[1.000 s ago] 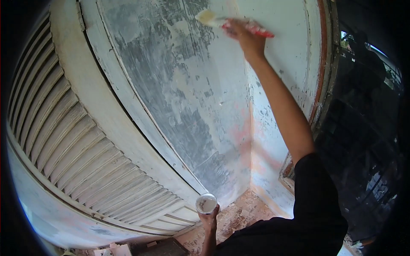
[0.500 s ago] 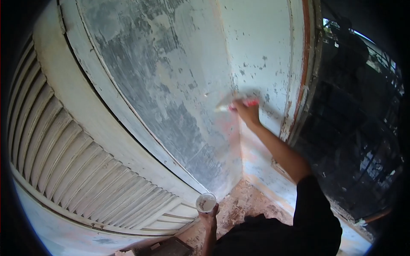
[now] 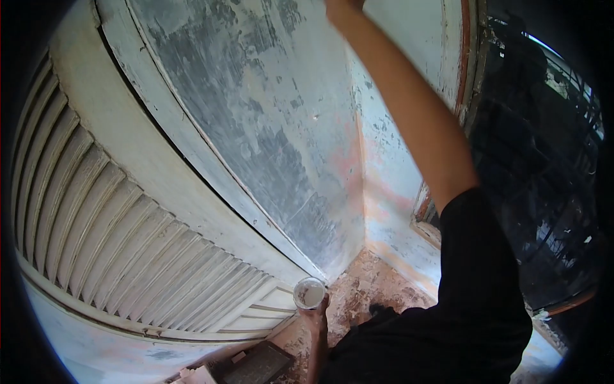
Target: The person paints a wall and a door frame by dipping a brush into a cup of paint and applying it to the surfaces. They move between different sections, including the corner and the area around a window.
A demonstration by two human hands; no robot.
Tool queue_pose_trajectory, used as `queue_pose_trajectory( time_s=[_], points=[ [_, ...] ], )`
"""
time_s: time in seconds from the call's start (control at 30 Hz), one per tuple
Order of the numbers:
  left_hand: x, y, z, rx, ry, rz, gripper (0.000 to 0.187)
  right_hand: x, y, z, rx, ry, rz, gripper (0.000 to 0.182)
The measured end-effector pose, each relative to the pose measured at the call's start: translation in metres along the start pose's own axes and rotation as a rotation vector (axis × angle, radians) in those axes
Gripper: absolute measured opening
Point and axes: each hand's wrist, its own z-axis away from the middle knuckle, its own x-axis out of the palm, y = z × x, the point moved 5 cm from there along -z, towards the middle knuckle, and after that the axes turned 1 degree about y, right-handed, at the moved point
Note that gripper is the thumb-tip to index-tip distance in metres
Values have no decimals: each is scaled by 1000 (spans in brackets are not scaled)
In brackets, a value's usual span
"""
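Low in the head view, my left hand [image 3: 313, 316] is wrapped round a small clear cup [image 3: 300, 301]. Inside the cup is a whitish, paint-like material [image 3: 314, 295]. My right arm stretches up along the wall, and only part of my right hand [image 3: 344, 9] shows at the top edge. Its fingers and anything in them are cut off by the frame. Nearest to that hand is the wall [image 3: 300, 77], pale blue-white with patchy grey areas. Reddish stains mark the wall near its corner [image 3: 358, 153].
A cream louvred shutter [image 3: 128, 237] with a wide frame fills the left side. Reddish, crumbly debris [image 3: 377, 281] covers the floor by the corner. A dark flat object [image 3: 256, 365] lies at the bottom. On the right is a dark opening or pane [image 3: 543, 173] beside a worn frame.
My right hand has swung up from mid-wall to the top edge. The red-handled paintbrush it held is out of view. My left hand still holds the cup in nearly the same place.
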Motion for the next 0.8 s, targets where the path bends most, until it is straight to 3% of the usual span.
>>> queue_pose_trajectory(
  time_s=[0.13,0.2,0.23,0.4,0.5,0.57,0.63,0.67,0.8],
  points=[
    [-11,-6,1,7,2,-11,65,-101,63,149,196,-48,11,27],
    [-6,8,6,-34,-6,26,64,-136,64,225,161,51,68,18],
    [-5,5,6,-33,-22,19,65,-155,70,254,254,109,27,16],
    [-12,-5,6,22,-46,-107,67,-225,67,338,258,44,356,14],
    [-11,-1,14,48,17,15,60,-254,68,348,295,105,572,14],
    [-15,-7,13,61,3,3,60,-273,102,327,263,-29,789,15],
    [-19,-12,18,69,2,-6,60,-252,112,287,339,-52,773,21],
    [-18,-10,19,75,4,-9,59,-209,96,260,427,42,622,25],
    [-9,14,24,12,-24,-20,62,-76,34,144,-8,-76,947,27]
  ],
)
